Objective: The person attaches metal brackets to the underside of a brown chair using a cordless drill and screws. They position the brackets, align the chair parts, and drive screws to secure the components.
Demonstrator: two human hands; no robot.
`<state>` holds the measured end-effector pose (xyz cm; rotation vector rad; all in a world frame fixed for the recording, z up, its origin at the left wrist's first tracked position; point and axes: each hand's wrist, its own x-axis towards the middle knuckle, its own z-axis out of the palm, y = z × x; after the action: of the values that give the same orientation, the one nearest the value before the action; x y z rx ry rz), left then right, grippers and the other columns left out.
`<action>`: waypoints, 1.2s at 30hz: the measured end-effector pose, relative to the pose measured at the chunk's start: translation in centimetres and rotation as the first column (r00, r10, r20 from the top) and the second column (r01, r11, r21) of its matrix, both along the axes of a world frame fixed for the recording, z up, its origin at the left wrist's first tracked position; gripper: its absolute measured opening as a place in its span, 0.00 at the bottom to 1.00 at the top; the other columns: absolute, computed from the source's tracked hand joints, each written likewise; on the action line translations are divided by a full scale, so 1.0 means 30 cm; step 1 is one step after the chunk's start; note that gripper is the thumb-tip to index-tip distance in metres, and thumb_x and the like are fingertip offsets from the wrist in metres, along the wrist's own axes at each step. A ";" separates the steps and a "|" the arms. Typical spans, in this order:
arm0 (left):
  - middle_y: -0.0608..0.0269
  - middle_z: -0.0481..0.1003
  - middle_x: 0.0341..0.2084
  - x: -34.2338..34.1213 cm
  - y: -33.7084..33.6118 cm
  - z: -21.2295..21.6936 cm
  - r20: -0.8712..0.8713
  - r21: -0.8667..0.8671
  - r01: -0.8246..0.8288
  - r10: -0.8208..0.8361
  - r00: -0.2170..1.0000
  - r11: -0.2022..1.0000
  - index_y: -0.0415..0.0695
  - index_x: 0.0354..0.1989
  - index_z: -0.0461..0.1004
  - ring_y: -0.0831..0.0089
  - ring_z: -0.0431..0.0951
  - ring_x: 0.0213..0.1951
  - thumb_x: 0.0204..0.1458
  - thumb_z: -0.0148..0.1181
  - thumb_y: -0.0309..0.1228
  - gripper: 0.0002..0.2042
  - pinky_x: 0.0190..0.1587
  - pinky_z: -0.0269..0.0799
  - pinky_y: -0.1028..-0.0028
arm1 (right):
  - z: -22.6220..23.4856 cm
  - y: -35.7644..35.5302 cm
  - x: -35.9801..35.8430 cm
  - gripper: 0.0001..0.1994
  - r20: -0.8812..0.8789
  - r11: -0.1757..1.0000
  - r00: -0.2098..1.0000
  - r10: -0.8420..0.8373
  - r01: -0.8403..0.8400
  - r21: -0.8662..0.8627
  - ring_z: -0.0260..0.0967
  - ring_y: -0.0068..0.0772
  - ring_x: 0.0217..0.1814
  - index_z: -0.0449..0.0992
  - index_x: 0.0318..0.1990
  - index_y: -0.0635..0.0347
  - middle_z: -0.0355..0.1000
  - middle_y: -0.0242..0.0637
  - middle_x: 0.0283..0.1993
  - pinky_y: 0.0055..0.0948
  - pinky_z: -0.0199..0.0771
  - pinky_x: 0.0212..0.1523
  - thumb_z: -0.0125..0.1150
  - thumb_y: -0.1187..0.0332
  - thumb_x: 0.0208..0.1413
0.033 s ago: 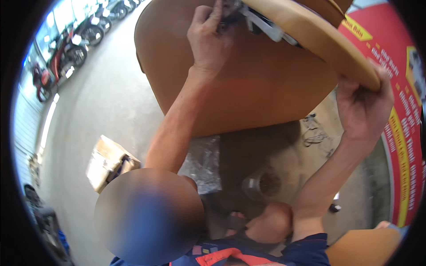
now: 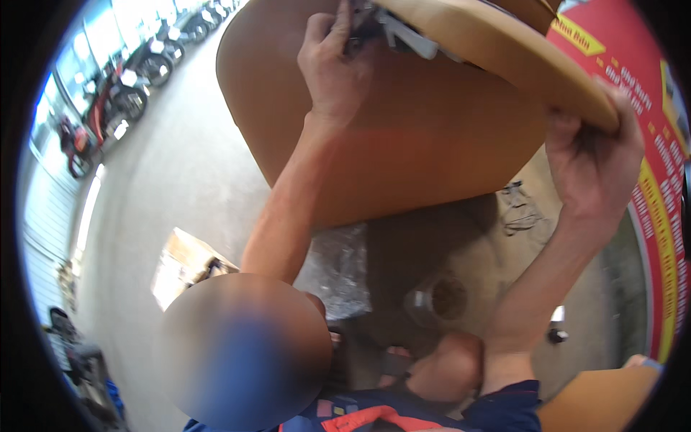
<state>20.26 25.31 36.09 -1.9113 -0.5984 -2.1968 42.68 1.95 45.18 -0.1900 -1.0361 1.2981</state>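
Observation:
A large brown upholstered body (image 2: 439, 151), which looks like a piece of furniture, fills the upper middle. Along its top runs a curved tan padded panel (image 2: 518, 54), and a silver metal bracket (image 2: 410, 37) shows beneath that. My left hand (image 2: 332, 79) is closed at a dark part beside the bracket, its index finger stretched upward against it. What the fingers pinch is hidden. At the panel's right end, my right hand (image 2: 596, 162) grips the lower edge, with the thumb underneath. A round blurred patch covers part of my left arm.
Near my feet lie a clear plastic bag (image 2: 338, 273) and a clear round tub (image 2: 437, 299) of small things. A cardboard box (image 2: 188, 261) stands left, a thin cable (image 2: 520, 216) right. Another tan piece (image 2: 601, 399), a red banner (image 2: 648, 97) and several motorbikes (image 2: 111, 101) surround the spot.
The view has shifted slightly, moving the floor things a little to the right in the picture. Both hands keep their places on the furniture.

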 end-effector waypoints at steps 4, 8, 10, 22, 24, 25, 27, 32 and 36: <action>0.57 0.75 0.34 -0.049 -0.037 0.023 -0.155 0.067 -0.081 0.091 0.984 0.994 0.35 0.46 0.83 0.63 0.80 0.33 0.44 0.72 0.22 0.17 0.35 0.77 0.69 | -0.032 0.048 -0.049 0.16 -0.044 0.998 0.999 -0.007 0.010 0.060 0.73 0.61 0.54 0.73 0.49 0.77 0.75 0.60 0.50 0.35 0.91 0.42 0.54 0.66 0.68; 0.63 0.78 0.34 -0.029 -0.012 0.049 -0.154 0.090 -0.060 0.074 0.985 0.994 0.37 0.36 0.84 0.69 0.80 0.34 0.44 0.75 0.24 0.10 0.38 0.74 0.70 | -0.022 0.095 -0.072 0.16 -0.076 0.993 0.996 -0.045 0.053 0.105 0.73 0.61 0.55 0.73 0.49 0.77 0.75 0.60 0.50 0.35 0.91 0.41 0.54 0.66 0.68; 0.66 0.78 0.33 -0.042 -0.024 0.049 -0.149 0.053 -0.087 0.094 0.984 0.995 0.37 0.33 0.84 0.72 0.79 0.34 0.44 0.77 0.25 0.09 0.40 0.74 0.70 | -0.014 0.125 -0.097 0.16 -0.087 0.992 0.996 -0.037 0.047 0.116 0.73 0.61 0.55 0.73 0.49 0.77 0.75 0.60 0.50 0.35 0.91 0.41 0.54 0.66 0.68; 0.66 0.78 0.33 -0.012 -0.030 0.051 -0.178 -0.008 -0.111 0.108 0.978 0.994 0.34 0.44 0.84 0.75 0.80 0.35 0.46 0.77 0.27 0.17 0.39 0.76 0.73 | 0.026 0.132 -0.070 0.16 -0.124 0.987 0.990 -0.068 0.085 0.138 0.73 0.62 0.55 0.73 0.49 0.77 0.74 0.60 0.51 0.35 0.91 0.41 0.54 0.66 0.68; 0.66 0.78 0.32 -0.012 -0.032 0.049 -0.175 0.003 -0.136 0.135 0.975 0.991 0.34 0.44 0.84 0.76 0.80 0.35 0.45 0.77 0.27 0.17 0.39 0.76 0.73 | 0.019 0.141 -0.078 0.16 -0.130 0.988 0.989 -0.068 0.085 0.130 0.73 0.62 0.55 0.73 0.49 0.77 0.74 0.60 0.51 0.35 0.91 0.41 0.54 0.66 0.68; 0.67 0.78 0.32 -0.009 -0.037 0.051 -0.174 0.011 -0.147 0.147 0.974 0.989 0.35 0.44 0.84 0.76 0.80 0.35 0.45 0.78 0.27 0.17 0.39 0.75 0.74 | 0.013 0.142 -0.078 0.16 -0.130 0.988 0.989 -0.069 0.086 0.129 0.73 0.62 0.55 0.73 0.49 0.77 0.74 0.60 0.51 0.35 0.91 0.41 0.54 0.66 0.68; 0.67 0.78 0.31 0.001 -0.043 0.057 -0.197 0.021 -0.198 0.198 0.960 0.980 0.36 0.43 0.84 0.76 0.79 0.34 0.45 0.78 0.27 0.16 0.38 0.75 0.73 | 0.014 0.134 -0.071 0.17 -0.130 0.987 0.989 -0.075 0.092 0.130 0.73 0.62 0.55 0.73 0.49 0.77 0.74 0.60 0.51 0.35 0.91 0.41 0.54 0.66 0.68; 0.64 0.79 0.29 -0.024 -0.057 0.046 -0.216 0.073 -0.209 0.220 0.951 0.975 0.37 0.39 0.85 0.72 0.80 0.34 0.44 0.77 0.28 0.14 0.39 0.74 0.71 | -0.004 0.153 -0.098 0.17 -0.125 0.989 0.991 -0.058 0.074 0.126 0.73 0.62 0.55 0.73 0.49 0.78 0.74 0.60 0.51 0.34 0.91 0.41 0.54 0.66 0.68; 0.59 0.80 0.27 0.051 -0.072 0.067 -0.198 0.084 -0.165 0.178 0.964 0.983 0.35 0.35 0.85 0.68 0.82 0.36 0.44 0.73 0.25 0.10 0.41 0.76 0.69 | 0.015 0.136 -0.076 0.17 -0.120 0.987 0.989 -0.089 0.104 0.125 0.73 0.62 0.56 0.73 0.49 0.78 0.74 0.60 0.51 0.34 0.91 0.41 0.54 0.66 0.68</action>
<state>21.80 23.15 38.10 -1.9404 -0.6211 -1.8630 40.38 6.03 45.64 -0.0646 -0.9990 1.1360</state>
